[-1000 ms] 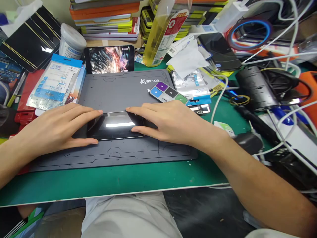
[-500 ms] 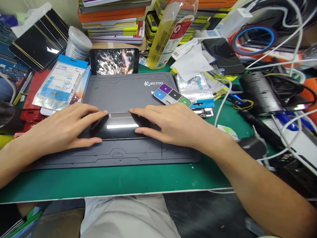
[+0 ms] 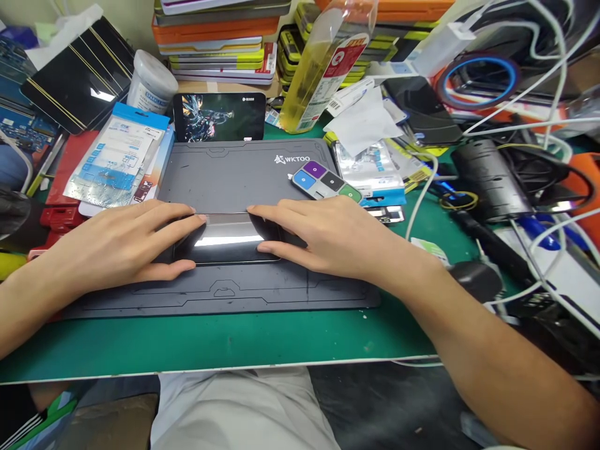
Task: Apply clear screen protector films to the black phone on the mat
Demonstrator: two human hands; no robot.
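Note:
A black phone (image 3: 225, 239) lies screen up on the grey work mat (image 3: 225, 172), with a bright strip of light reflected across its glass. My left hand (image 3: 126, 244) spans its left end: the index fingertip is at the far edge, the thumb at the near edge. At the right end, my right hand (image 3: 319, 234) has its index fingertip on the far edge and its thumb on the glass by the near edge. The other fingers of my right hand are partly hidden.
Behind the mat stands a second phone (image 3: 219, 117) playing a video. A bottle of yellow liquid (image 3: 312, 81), a white tub (image 3: 150, 81) and stacked flat boxes (image 3: 215, 28) are at the back. A multicoloured pad (image 3: 327, 181) lies on the mat's right side. Cables (image 3: 520, 290) and tools crowd the right.
The fingers of my left hand have shifted slightly at the phone's far edge. My right hand stays in place. The picture on the standing phone is different.

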